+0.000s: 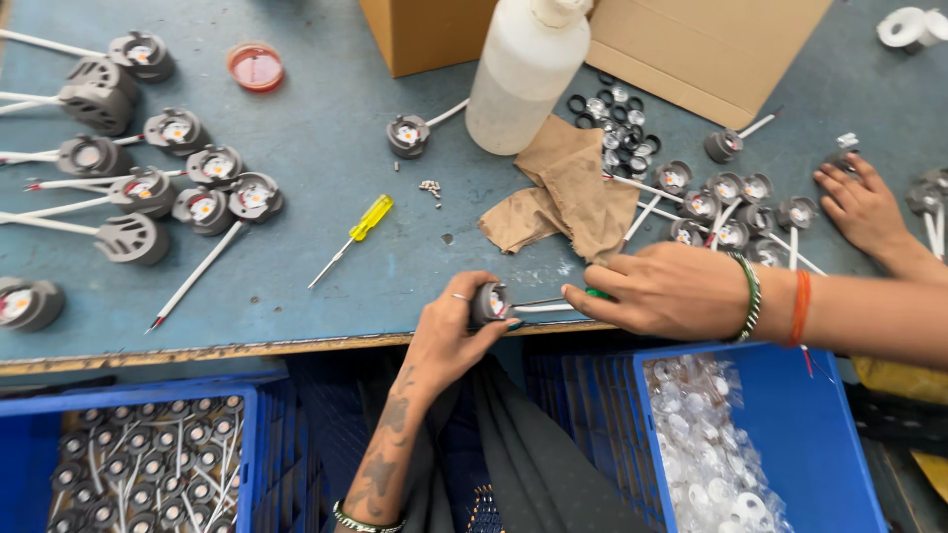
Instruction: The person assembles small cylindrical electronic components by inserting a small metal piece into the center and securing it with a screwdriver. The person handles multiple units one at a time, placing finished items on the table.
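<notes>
My left hand grips a small round grey lamp housing at the table's front edge, its light centre facing right. My right hand holds a green-handled screwdriver whose thin shaft runs left to the housing. A green bangle and an orange thread sit on my right wrist. More grey housings with white leads lie in a group at the left, and another cluster lies just behind my right hand.
A yellow-handled screwdriver, crumpled brown paper, a white plastic bottle, a cardboard box and a red lid lie on the blue table. Blue crates hold housings and clear lenses. Another person's hand rests at the right.
</notes>
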